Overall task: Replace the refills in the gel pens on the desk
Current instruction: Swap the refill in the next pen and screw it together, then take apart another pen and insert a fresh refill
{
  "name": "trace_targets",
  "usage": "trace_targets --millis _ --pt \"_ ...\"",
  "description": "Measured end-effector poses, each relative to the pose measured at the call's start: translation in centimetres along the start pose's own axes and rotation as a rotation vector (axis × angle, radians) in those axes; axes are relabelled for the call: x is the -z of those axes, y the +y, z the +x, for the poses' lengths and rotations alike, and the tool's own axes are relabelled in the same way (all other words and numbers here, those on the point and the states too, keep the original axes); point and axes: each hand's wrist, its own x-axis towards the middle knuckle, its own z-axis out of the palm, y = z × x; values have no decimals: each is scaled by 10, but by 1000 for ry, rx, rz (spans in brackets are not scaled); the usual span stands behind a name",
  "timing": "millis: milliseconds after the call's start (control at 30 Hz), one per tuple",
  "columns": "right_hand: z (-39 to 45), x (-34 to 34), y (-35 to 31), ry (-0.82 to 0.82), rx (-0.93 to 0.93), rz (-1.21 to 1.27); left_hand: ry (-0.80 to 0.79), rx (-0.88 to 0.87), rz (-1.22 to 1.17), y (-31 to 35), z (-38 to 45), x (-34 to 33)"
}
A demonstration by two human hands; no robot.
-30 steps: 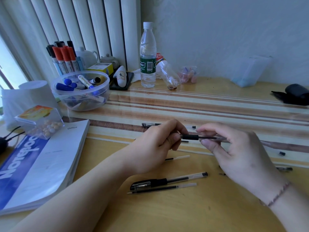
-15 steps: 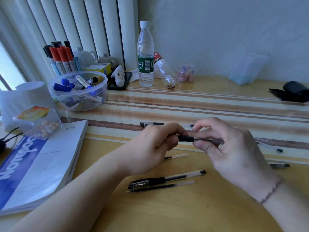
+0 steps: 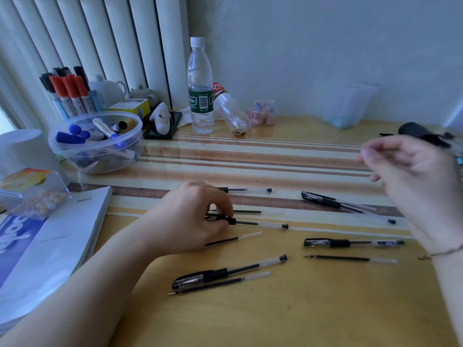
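My left hand (image 3: 190,216) rests on the desk, its fingertips pinched on the black grip end of a clear gel pen (image 3: 260,223) that lies flat and points right. My right hand (image 3: 411,176) is raised above the desk at the right, blurred, fingers loosely curled and holding nothing. Several other black gel pens lie about: one capped pen (image 3: 225,272) near the front, one capped pen (image 3: 350,242) at the right, one pen (image 3: 335,202) farther back. Loose refills lie beside them: one refill (image 3: 220,283) under the front pen, another refill (image 3: 350,258) at the right, a third refill (image 3: 235,238) by my left hand.
A clear bowl of markers (image 3: 95,144) and a cup of markers (image 3: 70,96) stand back left. A water bottle (image 3: 200,88) stands at the back. A book (image 3: 47,246) and a candy box (image 3: 35,194) lie at the left. A black object (image 3: 418,131) sits far right.
Both hands held the pen in the air before. Now my left hand has lowered it to the desk, and my right hand has let go and swung up to the right.
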Motion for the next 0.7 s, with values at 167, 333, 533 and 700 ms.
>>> trace_targets --millis 167,333,533,700 --pt "3 27 5 -659 -123 -555 -60 -22 45 -3 -1 -3" --pt "1 18 22 -887 -150 -839 76 -59 11 0 2 -7" --pt "0 18 20 -841 -108 -833 199 -101 21 26 5 -9" --pt "-3 10 12 -703 66 -606 98 -204 368 73 21 -20"
